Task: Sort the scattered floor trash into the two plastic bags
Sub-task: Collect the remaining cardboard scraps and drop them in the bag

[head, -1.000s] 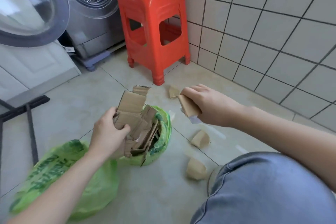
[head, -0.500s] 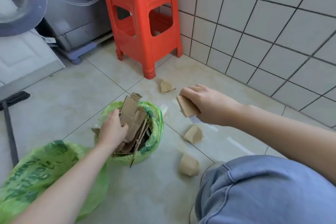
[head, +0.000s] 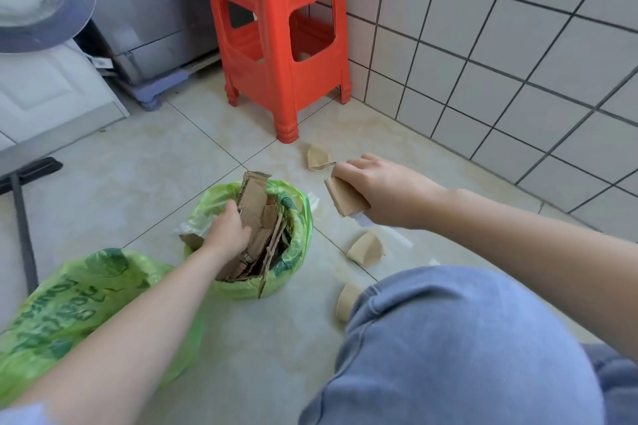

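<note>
As the left hand [head: 229,228] pushes down, the cardboard [head: 257,217] it grips sits lower in the open bag [head: 297,217] than a second ago; packing nearly done, I judge. Right hand [head: 383,195] holds a crushed cup [head: 343,198], unmoved, above the floor beside the bag. Three cups [head: 366,248] lie loose on the tiles. Second bag [head: 69,314] lies nearer, contents hidden.

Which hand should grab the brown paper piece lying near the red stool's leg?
Probably the right hand: it hovers beside that paper piece, though it already holds a cardboard scrap. The left hand is busy pressing cardboard into the green bag.
</note>
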Demonstrator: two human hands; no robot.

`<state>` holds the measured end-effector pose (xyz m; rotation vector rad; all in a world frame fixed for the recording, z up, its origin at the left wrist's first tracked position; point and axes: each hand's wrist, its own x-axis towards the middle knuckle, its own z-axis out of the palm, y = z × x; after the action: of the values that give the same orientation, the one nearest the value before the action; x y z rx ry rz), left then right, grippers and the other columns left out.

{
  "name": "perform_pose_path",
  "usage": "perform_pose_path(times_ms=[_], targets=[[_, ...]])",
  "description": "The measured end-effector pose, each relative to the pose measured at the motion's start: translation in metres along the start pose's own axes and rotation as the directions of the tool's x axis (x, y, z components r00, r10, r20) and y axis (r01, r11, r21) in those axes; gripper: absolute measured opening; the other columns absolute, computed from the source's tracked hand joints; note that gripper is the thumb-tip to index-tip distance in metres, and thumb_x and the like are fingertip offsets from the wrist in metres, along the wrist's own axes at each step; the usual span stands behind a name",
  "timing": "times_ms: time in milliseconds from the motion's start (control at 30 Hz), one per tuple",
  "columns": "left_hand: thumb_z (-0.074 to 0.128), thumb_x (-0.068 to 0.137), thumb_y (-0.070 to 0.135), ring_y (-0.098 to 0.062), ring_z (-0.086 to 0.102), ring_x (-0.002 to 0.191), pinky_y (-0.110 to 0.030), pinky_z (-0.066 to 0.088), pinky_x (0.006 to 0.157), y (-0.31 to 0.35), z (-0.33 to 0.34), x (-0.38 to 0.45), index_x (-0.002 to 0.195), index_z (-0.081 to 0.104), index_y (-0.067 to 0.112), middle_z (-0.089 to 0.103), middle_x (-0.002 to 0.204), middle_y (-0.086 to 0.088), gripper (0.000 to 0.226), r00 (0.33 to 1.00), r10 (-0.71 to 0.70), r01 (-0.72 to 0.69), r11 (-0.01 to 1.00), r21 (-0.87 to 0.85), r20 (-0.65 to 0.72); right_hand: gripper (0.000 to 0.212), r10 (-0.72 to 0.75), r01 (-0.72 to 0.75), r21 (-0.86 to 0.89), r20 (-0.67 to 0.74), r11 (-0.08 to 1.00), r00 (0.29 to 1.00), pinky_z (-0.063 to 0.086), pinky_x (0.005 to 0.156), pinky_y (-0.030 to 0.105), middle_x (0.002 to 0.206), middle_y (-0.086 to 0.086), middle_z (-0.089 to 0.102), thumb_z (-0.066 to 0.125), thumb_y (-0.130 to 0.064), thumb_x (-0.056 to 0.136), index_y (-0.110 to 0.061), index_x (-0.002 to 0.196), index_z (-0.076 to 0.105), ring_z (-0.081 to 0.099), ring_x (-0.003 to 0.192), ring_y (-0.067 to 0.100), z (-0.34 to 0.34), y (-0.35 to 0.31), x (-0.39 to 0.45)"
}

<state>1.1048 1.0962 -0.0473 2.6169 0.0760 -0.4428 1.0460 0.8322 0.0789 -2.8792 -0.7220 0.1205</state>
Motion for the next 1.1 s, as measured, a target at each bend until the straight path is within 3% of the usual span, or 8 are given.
perform_pose_path(times_ms=[67,167,267,333,500,700,933,1100], targets=[[0.057,0.091,0.014,-0.034,0.050,0.109,-0.043,0.044,0.091,0.000,-0.005,-0.001,0.138,0.023,0.002,0.052,0.123,-0.020,0.059,0.999,-0.029,0.031,0.998,-0.055,0.043,0.029,-0.015,0.015,-0.018,-0.018,1.000,1.000,0.030,0.066,0.029,0.089,-0.005,0.041,0.050,-0.007,0.079,-0.012,0.107,0.045,0.039,0.085,0.020,-0.005,0.001,0.002],[0.061,0.085,0.012,-0.032,0.054,0.105,-0.037,0.044,0.089,-0.001,-0.013,0.000,0.146,0.010,0.010,0.050,0.131,-0.019,0.079,0.998,-0.026,0.033,0.991,-0.128,0.054,0.027,0.007,-0.007,0.017,-0.026,1.000,1.000,0.032,0.065,0.031,0.090,-0.001,0.045,0.048,-0.008,0.079,-0.010,0.105,0.045,0.043,0.087,0.024,-0.006,0.005,0.008],[0.055,0.086,0.006,-0.022,0.050,0.061,-0.030,0.038,0.054,-0.005,-0.017,-0.002,0.136,0.010,0.017,0.052,0.084,-0.010,0.068,0.997,-0.062,0.070,0.981,-0.183,0.050,0.027,0.023,-0.021,0.067,-0.023,0.998,0.999,0.038,0.066,0.035,0.092,0.004,0.051,0.046,-0.011,0.077,-0.009,0.104,0.045,0.047,0.088,0.028,0.001,0.007,0.019],[0.053,0.088,0.005,-0.019,0.038,0.054,-0.031,0.029,0.050,-0.012,-0.016,0.000,0.118,0.014,0.015,0.037,0.071,-0.004,0.049,0.997,-0.071,0.077,0.980,-0.183,0.039,0.026,0.029,-0.028,0.090,-0.006,0.996,1.000,0.040,0.066,0.036,0.089,0.003,0.048,0.046,-0.009,0.076,-0.010,0.102,0.043,0.046,0.086,0.027,0.010,0.006,0.032],[0.060,0.084,0.005,-0.017,0.049,0.091,-0.029,0.038,0.078,-0.033,-0.016,0.013,0.122,0.030,0.013,0.046,0.111,-0.001,0.049,0.998,0.045,-0.039,0.989,-0.142,0.036,0.032,0.018,-0.023,0.140,0.038,0.990,0.999,0.045,0.071,0.043,0.091,0.002,0.047,0.048,-0.007,0.075,-0.010,0.106,0.043,0.047,0.088,0.026,0.045,-0.003,0.076],[0.061,0.082,-0.001,-0.019,0.048,0.119,-0.013,0.028,0.089,-0.037,-0.023,0.027,0.135,0.042,0.008,0.052,0.129,-0.001,0.057,0.979,0.200,-0.202,0.978,-0.058,-0.042,0.032,-0.035,0.023,0.144,0.078,0.989,0.996,0.037,0.067,0.036,0.095,0.007,0.051,0.053,-0.020,0.082,-0.009,0.111,0.041,0.048,0.090,0.029,0.076,-0.023,0.123],[0.058,0.081,0.000,-0.025,0.052,0.078,-0.030,0.036,0.070,-0.046,-0.023,0.052,0.123,0.023,0.023,0.057,0.113,-0.006,0.059,0.977,0.196,-0.203,0.975,-0.091,-0.082,0.040,-0.031,0.022,0.281,0.028,0.960,0.999,0.040,0.073,0.040,0.104,0.013,0.055,0.062,-0.031,0.085,-0.008,0.111,0.042,0.048,0.092,0.032,0.117,-0.039,0.176],[0.071,0.073,0.005,-0.017,0.048,0.113,-0.025,0.037,0.090,-0.053,-0.028,0.054,0.125,0.041,0.017,0.044,0.127,-0.001,0.061,0.944,0.243,-0.267,0.960,-0.082,-0.222,0.084,0.032,-0.020,0.296,-0.035,0.955,0.999,0.039,0.093,0.044,0.130,0.008,0.044,0.069,-0.053,0.076,-0.015,0.139,0.029,0.042,0.108,0.030,0.135,-0.039,0.195]])
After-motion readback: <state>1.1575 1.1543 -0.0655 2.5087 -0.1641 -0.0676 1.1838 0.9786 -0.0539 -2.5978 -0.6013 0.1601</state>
